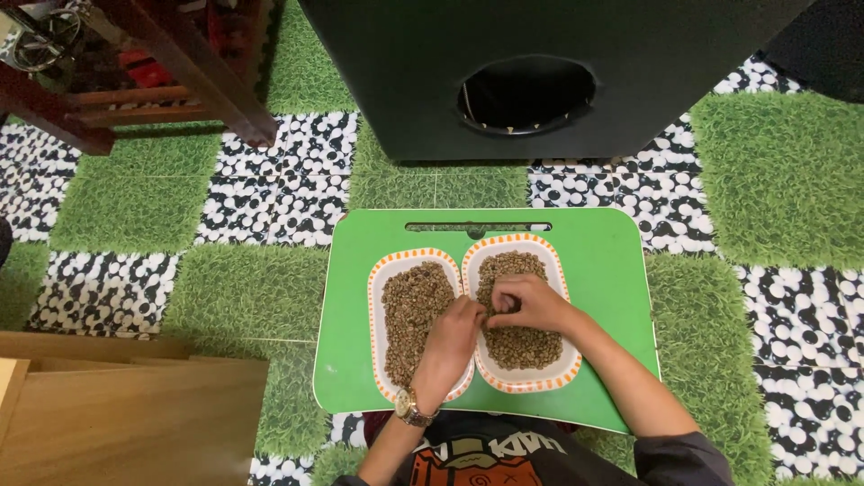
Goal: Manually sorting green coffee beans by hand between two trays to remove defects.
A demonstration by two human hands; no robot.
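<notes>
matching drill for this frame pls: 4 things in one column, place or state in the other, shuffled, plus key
Things:
1. left hand
2. right hand
3. green tray
4. black box

Places or states:
A. on the floor mats beyond the tray, round hole in its face
B. wrist wears a watch, lies across the inner edge of the left dish
C. carries two orange-rimmed dishes side by side
D. fingers curled over the beans in the right dish

Pairs: 1-B, 2-D, 3-C, 4-A
</notes>
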